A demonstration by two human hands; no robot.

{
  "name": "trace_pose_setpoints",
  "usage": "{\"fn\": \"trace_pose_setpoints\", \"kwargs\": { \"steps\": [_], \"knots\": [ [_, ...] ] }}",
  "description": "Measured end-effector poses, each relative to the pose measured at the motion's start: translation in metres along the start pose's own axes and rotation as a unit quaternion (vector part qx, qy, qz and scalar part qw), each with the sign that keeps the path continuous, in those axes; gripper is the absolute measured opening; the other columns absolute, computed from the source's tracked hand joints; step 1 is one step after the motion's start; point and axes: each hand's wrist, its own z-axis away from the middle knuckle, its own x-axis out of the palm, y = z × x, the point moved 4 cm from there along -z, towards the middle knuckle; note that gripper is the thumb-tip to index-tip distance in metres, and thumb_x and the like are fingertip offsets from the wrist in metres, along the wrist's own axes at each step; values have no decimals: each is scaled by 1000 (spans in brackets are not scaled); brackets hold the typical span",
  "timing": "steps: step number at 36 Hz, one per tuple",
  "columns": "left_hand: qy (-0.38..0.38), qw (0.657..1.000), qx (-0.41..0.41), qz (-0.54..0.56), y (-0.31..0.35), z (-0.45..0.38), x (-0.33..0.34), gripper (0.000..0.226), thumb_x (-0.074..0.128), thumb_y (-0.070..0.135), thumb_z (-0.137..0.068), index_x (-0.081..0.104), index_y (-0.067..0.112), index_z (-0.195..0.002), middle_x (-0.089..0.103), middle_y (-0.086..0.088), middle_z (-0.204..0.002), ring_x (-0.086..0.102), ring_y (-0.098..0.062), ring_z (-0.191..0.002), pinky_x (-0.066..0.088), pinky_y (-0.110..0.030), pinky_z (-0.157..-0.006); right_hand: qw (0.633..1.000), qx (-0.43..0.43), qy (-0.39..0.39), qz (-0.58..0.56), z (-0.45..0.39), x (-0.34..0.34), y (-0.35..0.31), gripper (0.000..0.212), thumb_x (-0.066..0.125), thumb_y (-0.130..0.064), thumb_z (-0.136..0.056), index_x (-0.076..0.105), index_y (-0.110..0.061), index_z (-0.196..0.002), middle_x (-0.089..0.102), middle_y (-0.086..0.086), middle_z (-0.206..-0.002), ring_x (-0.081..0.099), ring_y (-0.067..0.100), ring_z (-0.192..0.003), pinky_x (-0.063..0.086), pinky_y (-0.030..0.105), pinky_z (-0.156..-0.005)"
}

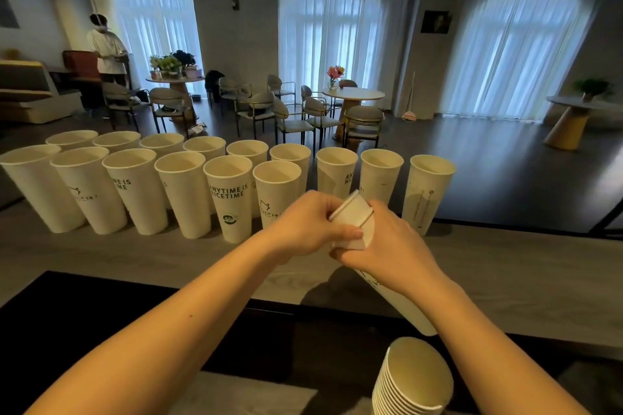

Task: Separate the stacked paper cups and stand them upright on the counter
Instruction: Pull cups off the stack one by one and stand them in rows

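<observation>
Both hands grip a nested pair of cups just above the counter: left hand pinching the rims, right hand wrapped around the body below. Roughly 15 separated cups stand upright in 2 rows; a sizeable stack waits near the right elbow, so I'd judge plenty remains

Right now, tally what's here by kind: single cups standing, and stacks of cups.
Standing cups: 15
Held stack: 1
Spare stack: 1
Total: 17
</observation>
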Motion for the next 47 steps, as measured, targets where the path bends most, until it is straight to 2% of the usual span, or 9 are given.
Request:
{"fn": "trace_pose_setpoints", "kwargs": {
  "steps": [4, 8, 12, 15, 17, 21, 25, 38, 47],
  "knots": [
    [123, 991, 14, -47, 13, -3, -25, 26, 74, 24, -83, 67, 18, -108, 68, 8, -90, 64, -5, -81, 53, -20, -65, 997, 34, -33, 52, 4, -14, 23, 89, 83, -64, -63, 39, -33, -134, 57, -13, -117, 57, 8, -101, 58, 35, -79],
    [218, 946, 85, -225, 31, -8, -51, 33, 70, 31, -86, 61, 17, -114, 65, 2, -94, 61, -10, -81, 45, -18, -60, 993, 111, -21, 45, 5, -39, 51, 100, 86, -56, -69, 33, -28, -148, 52, -3, -138, 53, 18, -117, 52, 40, -89],
    [151, 912, 91, -372, 25, -24, -28, 19, 69, 27, -88, 61, 17, -102, 60, 2, -95, 60, -16, -87, 41, -23, -64, 988, 114, 89, -55, -2, -54, 61, 102, 83, -63, -67, 32, -28, -149, 45, 1, -144, 46, 26, -130, 48, 47, -99],
    [113, 877, 92, -457, 15, -37, -12, 24, 69, 26, -87, 61, 17, -107, 63, -3, -104, 59, -17, -91, 43, -27, -71, 983, 97, 113, -110, -8, -45, 59, 96, 78, -69, -66, 31, -41, -145, 37, 0, -150, 38, 27, -137, 42, 54, -107],
    [101, 861, 90, -491, 8, -44, -9, 26, 70, 27, -87, 61, 14, -107, 65, -5, -106, 59, -20, -93, 38, -27, -72, 975, 84, 115, -169, -11, -36, 56, 87, 80, -62, -69, 31, -46, -140, 40, -3, -146, 41, 21, -133, 43, 46, -102],
    [98, 854, 98, -501, -4, -54, -11, 28, 69, 28, -87, 60, 13, -110, 66, -8, -110, 62, -24, -101, 38, -28, -74, 962, 79, 112, -234, -20, -23, 55, 85, 83, -46, -77, 33, -36, -145, 46, -16, -129, 43, 8, -121, 41, 36, -94],
    [99, 855, 106, -498, -12, -63, -13, 33, 69, 27, -87, 60, 13, -116, 65, -9, -113, 61, -25, -104, 47, -33, -80, 955, 106, 106, -258, -33, -10, 60, 83, 84, -43, -77, 39, -25, -144, 49, -14, -126, 50, 15, -126, 48, 41, -99],
    [104, 844, 130, -511, -21, -82, -8, 42, 69, 30, -87, 55, 15, -124, 67, -8, -111, 63, -24, -102, 53, -36, -82, 949, 127, 123, -261, -62, 1, 69, 84, 85, -45, -76, 38, -24, -143, 54, -7, -133, 52, 18, -126, 47, 39, -96],
    [168, 873, 164, -428, -7, -70, -21, 54, 73, 39, -82, 56, 19, -128, 67, 0, -117, 62, -18, -107, 51, -31, -85, 954, 146, 90, -244, -43, -11, 66, 113, 85, -56, -70, 22, -23, -158, 38, 1, -159, 40, 26, -144, 40, 48, -110]
  ]
}}
